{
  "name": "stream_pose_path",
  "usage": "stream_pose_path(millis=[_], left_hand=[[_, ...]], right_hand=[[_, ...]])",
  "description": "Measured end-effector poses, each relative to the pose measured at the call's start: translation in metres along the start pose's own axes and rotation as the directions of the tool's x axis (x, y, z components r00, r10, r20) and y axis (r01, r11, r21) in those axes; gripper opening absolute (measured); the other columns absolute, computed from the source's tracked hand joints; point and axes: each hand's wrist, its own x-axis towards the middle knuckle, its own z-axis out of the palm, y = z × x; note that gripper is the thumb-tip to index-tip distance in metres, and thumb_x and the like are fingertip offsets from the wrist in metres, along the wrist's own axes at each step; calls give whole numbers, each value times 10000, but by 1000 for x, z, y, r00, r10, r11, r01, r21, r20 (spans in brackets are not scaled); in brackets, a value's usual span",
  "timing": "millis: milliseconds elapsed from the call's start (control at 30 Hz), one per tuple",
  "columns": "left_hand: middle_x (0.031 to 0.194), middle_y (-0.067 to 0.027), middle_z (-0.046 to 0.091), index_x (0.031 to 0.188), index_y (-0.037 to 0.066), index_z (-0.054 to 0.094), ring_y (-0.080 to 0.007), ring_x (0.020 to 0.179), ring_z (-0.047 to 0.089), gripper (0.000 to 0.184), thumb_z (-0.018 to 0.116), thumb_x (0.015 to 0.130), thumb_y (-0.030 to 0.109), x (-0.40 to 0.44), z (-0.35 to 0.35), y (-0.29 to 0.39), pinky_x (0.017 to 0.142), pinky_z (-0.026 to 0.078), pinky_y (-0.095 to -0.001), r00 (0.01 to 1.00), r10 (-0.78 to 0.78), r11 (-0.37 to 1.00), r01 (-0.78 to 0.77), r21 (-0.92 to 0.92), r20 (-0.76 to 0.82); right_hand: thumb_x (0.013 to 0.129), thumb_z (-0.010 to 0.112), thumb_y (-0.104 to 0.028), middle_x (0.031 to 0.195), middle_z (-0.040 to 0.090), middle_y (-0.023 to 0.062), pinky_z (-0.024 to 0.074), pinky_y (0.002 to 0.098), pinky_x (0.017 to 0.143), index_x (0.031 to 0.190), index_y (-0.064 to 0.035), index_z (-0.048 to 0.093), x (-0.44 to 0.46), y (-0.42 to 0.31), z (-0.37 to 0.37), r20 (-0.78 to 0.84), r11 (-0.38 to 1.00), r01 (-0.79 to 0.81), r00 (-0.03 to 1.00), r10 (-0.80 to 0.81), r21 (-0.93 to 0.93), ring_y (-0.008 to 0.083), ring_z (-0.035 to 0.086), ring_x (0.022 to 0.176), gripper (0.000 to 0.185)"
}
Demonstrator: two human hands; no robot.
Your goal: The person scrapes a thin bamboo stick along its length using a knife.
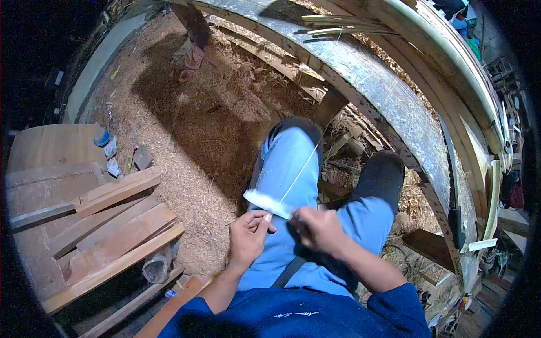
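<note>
My right hand (pixel 322 230) is closed around the dark handle of a knife. Its broad, pale blade (pixel 264 204) is smeared by motion and points left over my thigh. My left hand (pixel 249 235) pinches a thin, light-coloured stick (pixel 298 176) between thumb and fingers, close to the blade. From the pinch the stick runs up and to the right across my blue trouser leg (pixel 288 163). The blade lies across the stick's lower part; whether it touches is blurred.
Planks (pixel 121 236) are stacked at the left, with a blue-lidded container (pixel 101 137) and a clear plastic cup (pixel 156 269) nearby. Wood shavings (pixel 169 112) cover the ground. A large curved wooden frame (pixel 360 73) arches along the right, with thin strips (pixel 344 25) on it.
</note>
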Motion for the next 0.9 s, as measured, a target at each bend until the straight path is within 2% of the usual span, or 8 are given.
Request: stream_pose_path(millis=[67, 133, 233, 367, 533, 667, 833, 900], left_hand=[[834, -91, 733, 1087, -71, 693, -106, 765, 695, 139, 654, 1031, 49, 0, 0, 0, 698, 549, -237, 1000, -18, 997, 18, 75, 2], [835, -92, 734, 1089, -70, 694, -107, 769, 696, 140, 654, 1031, 51, 0, 1, -1, 697, 546, -238, 1000, -25, 998, 26, 58, -11], [829, -88, 735, 1097, -65, 697, -90, 727, 673, 143, 655, 1032, 55, 3, -1, -6, 662, 527, -233, 1000, 3, 999, -3, 35, 5], [807, -72, 732, 1103, -50, 700, -29, 589, 567, 137, 656, 1033, 60, 1, -6, -5, 543, 452, -216, 1000, 8, 998, -10, 60, 30], [791, -58, 729, 1090, -37, 701, -8, 543, 510, 127, 656, 1036, 69, 2, -4, -7, 488, 392, -198, 1000, 13, 1000, -14, 21, 16], [783, -54, 726, 1088, -26, 703, -11, 543, 518, 134, 659, 1043, 93, 0, -4, -3, 482, 393, -195, 1000, -1, 998, 1, 64, 8], [776, -54, 722, 1082, -23, 702, -17, 542, 521, 133, 659, 1045, 97, 3, -1, -5, 479, 396, -200, 1000, 18, 999, -18, 47, 3], [772, -53, 720, 1077, -24, 700, -19, 550, 529, 133, 661, 1044, 99, 1, -2, -3, 485, 399, -199, 1000, 17, 997, -17, 79, 3]], right_hand=[[760, 794, -178, 892, 677, 136, 563, 461, 570, 1104, -116, 598, 14, 22, 1, -271, 994, -71, 958, 89, 77, 352, 712, 718, 401], [782, 786, -146, 886, 690, 142, 570, 462, 584, 1080, -110, 610, 14, 12, -7, -248, 983, -175, 951, 182, 50, 351, 719, 729, 348], [871, 765, -110, 821, 702, 173, 566, 475, 597, 990, -72, 615, 2, -11, -4, 87, 994, 5, 996, 5, -106, 370, 723, 727, 195], [876, 733, -32, 882, 716, 177, 563, 408, 577, 989, -36, 640, 24, 14, -10, -259, 963, -224, 931, 257, 148, 375, 718, 697, 147], [803, 761, -165, 869, 692, 119, 560, 476, 570, 1082, -123, 609, 1, -11, 1, 100, 995, 21, 995, -12, -95, 352, 710, 701, 321], [886, 723, -126, 847, 698, 124, 556, 470, 565, 986, -104, 626, 18, 9, -7, -242, 987, -131, 959, 150, 92, 349, 712, 705, 140], [808, 781, -151, 837, 689, 144, 574, 508, 603, 998, -82, 617, -1, -7, -4, 71, 997, -20, 997, 26, -80, 371, 714, 738, 261], [808, 783, -141, 851, 700, 150, 576, 502, 606, 991, -75, 610, 6, 9, -9, -77, 997, -81, 994, 82, 18, 369, 721, 754, 261]])
